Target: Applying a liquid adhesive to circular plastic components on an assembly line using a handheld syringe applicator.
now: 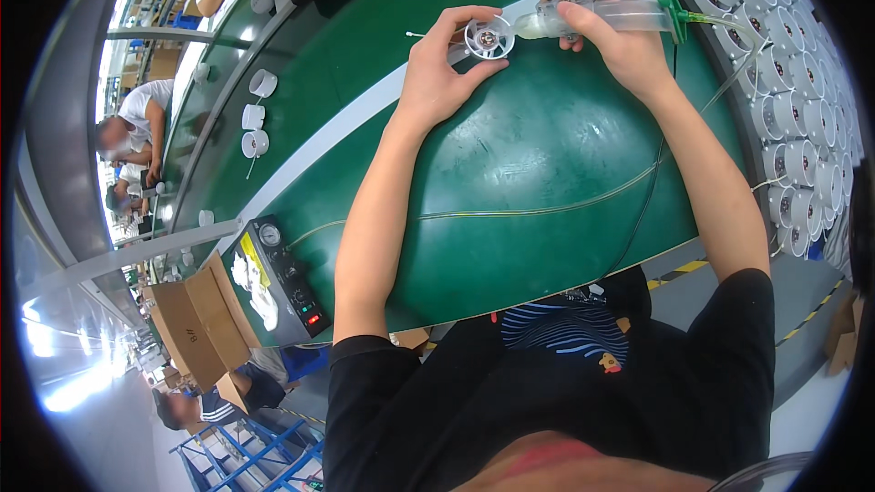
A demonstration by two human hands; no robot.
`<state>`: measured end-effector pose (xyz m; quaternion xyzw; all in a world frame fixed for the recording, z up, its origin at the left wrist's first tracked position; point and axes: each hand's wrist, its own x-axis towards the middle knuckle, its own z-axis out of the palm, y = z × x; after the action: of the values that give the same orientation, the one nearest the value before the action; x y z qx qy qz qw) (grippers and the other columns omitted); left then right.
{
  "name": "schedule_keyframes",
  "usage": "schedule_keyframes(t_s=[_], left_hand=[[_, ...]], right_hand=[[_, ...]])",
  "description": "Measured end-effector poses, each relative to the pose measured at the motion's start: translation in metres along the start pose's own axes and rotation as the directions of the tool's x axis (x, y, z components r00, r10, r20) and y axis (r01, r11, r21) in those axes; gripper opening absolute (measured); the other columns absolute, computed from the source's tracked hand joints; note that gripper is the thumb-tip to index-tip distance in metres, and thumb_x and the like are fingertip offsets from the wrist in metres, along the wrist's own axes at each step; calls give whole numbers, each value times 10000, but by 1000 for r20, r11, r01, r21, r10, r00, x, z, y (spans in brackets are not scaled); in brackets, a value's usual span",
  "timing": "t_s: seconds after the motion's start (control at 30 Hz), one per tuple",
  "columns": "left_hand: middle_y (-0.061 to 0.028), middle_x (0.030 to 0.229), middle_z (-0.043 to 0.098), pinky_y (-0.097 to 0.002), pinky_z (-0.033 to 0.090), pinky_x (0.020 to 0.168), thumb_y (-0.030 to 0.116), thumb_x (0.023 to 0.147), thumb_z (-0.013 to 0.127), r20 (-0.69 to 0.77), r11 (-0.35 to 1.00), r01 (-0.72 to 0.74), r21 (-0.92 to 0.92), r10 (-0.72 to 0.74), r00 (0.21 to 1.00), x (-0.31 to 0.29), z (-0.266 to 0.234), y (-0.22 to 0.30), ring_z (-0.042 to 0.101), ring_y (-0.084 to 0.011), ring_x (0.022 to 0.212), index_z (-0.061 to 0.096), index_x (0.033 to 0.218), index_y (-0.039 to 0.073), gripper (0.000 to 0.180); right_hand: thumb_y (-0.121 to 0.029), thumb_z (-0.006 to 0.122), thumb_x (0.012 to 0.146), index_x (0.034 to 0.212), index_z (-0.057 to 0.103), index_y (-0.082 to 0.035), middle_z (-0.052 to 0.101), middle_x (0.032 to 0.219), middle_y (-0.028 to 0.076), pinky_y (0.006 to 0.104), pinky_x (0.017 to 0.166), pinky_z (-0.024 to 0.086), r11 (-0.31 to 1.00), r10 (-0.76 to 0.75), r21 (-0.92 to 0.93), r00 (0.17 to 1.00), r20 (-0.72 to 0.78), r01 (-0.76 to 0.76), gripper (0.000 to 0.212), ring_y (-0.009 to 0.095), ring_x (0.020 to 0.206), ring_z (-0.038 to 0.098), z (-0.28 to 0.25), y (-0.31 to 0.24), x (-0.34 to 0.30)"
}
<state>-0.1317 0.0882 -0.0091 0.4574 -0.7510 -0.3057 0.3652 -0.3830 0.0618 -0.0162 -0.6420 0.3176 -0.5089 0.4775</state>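
On the far left side, past a metal rail, some people (150, 118) in white tops bend over their work. Near the left end of the green table (547, 164), a brown cardboard box (187, 328) has its flaps up. Just right of it sits a dark machine (290, 287) with a round dial and a little red light, and a crumpled white cloth (261, 296) lies on it. A thin clear tube (547, 212) runs from the machine to the right, passing under the left arm. Farther off, three white cups (253, 117) lie in a row.

Next comes the left hand (439, 68), pinching a small white ring (489, 37) between its thumb and fingers. The ring is over the far part of the table, near the middle, and its spokes and dark center show. Right beside it is the tip of a clear syringe (629, 15); I cannot tell if they touch. The right hand (620, 47) is wrapped around the syringe, which has a green cap (671, 14) on its right end. A black wire (653, 187) crosses the table below. Along the right side, lots of white round parts (793, 82) stand in close rows
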Motion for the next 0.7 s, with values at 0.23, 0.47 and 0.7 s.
schedule_keyframes(t_s=[0.23, 0.47, 0.7], left_hand=[[-76, 1325, 691, -371, 523, 1075, 10, 809, 848, -9, 1000, -21, -9, 21, 1000, 1, 2, -3, 675, -218, 1185, 589, 1284, 61, 544], [-77, 1319, 694, -365, 521, 1070, 10, 814, 846, -11, 1000, -26, 8, 26, 1000, -2, 0, -1, 677, -213, 1168, 601, 1287, 59, 535], [-83, 1314, 687, -362, 529, 1052, 11, 819, 838, -23, 996, -57, 62, 59, 998, -1, 7, 1, 670, -219, 1159, 616, 1286, 51, 519]], right_hand=[[-233, 646, 997, 1141, 699, -47, 696, 964, 38, 240, 663, 507, 1000, -9, -28, 1000, -7, 9, 241, 93, 748, 630, 0, -1, -3], [-226, 677, 971, 1120, 705, -57, 701, 993, 32, 237, 671, 527, 999, 4, -38, 999, -36, -5, 228, 92, 753, 646, 5, -7, -4], [-213, 675, 961, 1110, 705, -51, 695, 1014, 30, 243, 653, 528, 1000, -19, -21, 1000, -8, 18, 222, 95, 758, 651, 3, -14, -5]])
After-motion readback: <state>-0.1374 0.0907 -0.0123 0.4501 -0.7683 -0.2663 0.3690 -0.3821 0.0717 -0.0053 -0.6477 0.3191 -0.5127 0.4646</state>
